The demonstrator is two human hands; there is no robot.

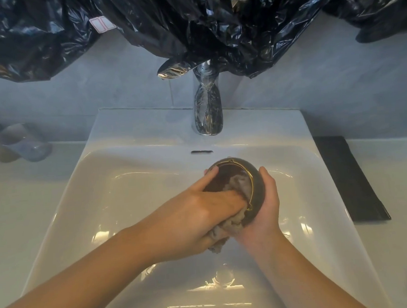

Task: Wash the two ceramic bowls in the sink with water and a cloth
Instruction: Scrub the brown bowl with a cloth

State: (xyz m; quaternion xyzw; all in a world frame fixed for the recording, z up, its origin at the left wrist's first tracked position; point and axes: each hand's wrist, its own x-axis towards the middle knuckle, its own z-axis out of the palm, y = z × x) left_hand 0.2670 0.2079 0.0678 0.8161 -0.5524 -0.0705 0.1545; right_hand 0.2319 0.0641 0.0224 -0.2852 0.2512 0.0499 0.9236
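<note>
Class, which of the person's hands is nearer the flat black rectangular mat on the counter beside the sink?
Right. The right hand, cupping the dark gold-rimmed ceramic bowl, sits towards the flat black mat; the left hand, gripping the grey cloth, is beyond the bowl.

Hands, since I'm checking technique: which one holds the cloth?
The left hand grips the cloth inside the bowl; the right hand only cups the bowl's outside.
</note>
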